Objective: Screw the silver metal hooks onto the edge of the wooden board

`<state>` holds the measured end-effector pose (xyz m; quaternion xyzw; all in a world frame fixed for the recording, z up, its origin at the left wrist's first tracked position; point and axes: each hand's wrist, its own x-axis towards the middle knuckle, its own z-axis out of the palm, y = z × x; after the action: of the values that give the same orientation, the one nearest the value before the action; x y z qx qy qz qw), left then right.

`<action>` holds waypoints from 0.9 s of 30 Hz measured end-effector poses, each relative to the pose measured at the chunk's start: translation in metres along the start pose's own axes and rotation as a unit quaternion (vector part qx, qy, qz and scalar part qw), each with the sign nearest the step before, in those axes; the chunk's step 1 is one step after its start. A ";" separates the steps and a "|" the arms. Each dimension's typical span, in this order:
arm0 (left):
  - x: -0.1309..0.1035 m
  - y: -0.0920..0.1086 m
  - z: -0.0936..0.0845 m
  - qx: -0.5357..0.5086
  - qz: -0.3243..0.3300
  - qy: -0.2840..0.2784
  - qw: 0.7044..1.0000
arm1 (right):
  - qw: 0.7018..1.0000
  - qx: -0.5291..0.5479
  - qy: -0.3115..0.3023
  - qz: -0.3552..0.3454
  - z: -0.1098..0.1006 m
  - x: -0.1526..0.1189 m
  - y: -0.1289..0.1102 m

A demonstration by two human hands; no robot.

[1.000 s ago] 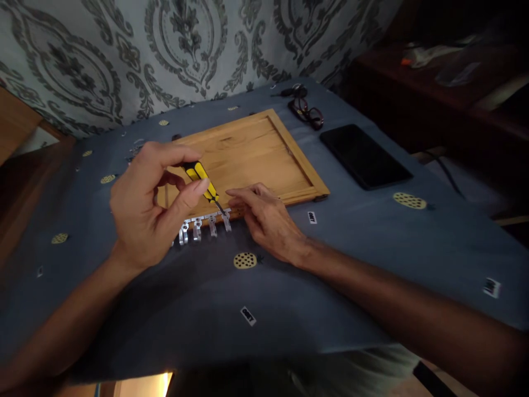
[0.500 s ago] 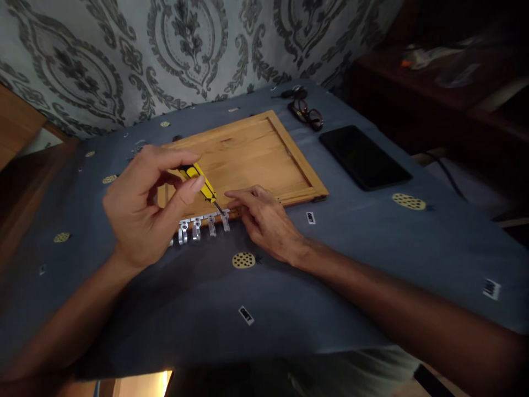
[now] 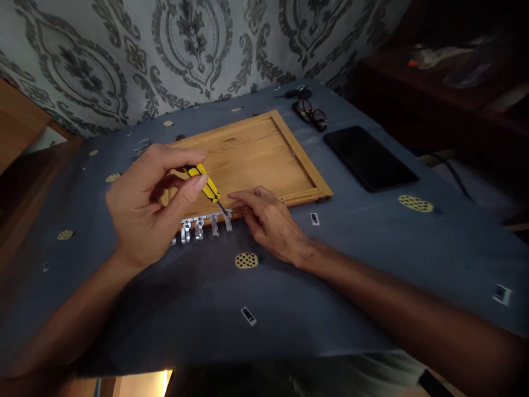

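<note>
My left hand (image 3: 142, 207) is closed on a small yellow and black screwdriver (image 3: 205, 182), its thumb and forefinger at the handle. The screwdriver tilts down to the right, its tip at the rightmost of several silver metal hooks (image 3: 215, 223). These hooks line the near edge of a framed wooden panel (image 3: 248, 160) lying flat. Just right of the tip, my right hand (image 3: 270, 223) grips the panel's near edge, forefinger reaching over the top and the other fingers bent. The palm side of that hand is hidden, and my left hand covers the panel's left part.
A dark blue tablecloth (image 3: 314, 298) with pineapple prints covers the table. Right of the panel lies a black tablet (image 3: 370, 157). Behind it are eyeglasses (image 3: 312, 114) and a dark object (image 3: 295, 92). Small metal pieces (image 3: 141, 148) lie at the back left, before a patterned wall (image 3: 190, 49).
The whole view has shifted slightly, so things appear a little farther right. Both hands and the screwdriver keep almost the same place against the panel.
</note>
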<state>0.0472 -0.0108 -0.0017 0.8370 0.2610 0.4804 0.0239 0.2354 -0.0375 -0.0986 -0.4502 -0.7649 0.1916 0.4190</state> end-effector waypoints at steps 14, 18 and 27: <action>-0.001 0.000 0.001 0.023 0.004 -0.001 1.000 | 0.997 -0.047 -0.039 -0.036 -0.005 0.001 -0.007; -0.001 0.001 0.001 0.029 0.003 -0.005 1.000 | 0.997 -0.054 -0.043 -0.035 -0.003 0.001 -0.004; 0.000 0.003 -0.001 0.001 -0.008 -0.010 1.000 | 0.998 -0.046 -0.043 -0.031 -0.003 0.001 -0.005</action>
<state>0.0476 -0.0135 0.0002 0.8394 0.2679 0.4720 0.0296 0.2354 -0.0396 -0.0931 -0.4363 -0.8037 0.1625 0.3705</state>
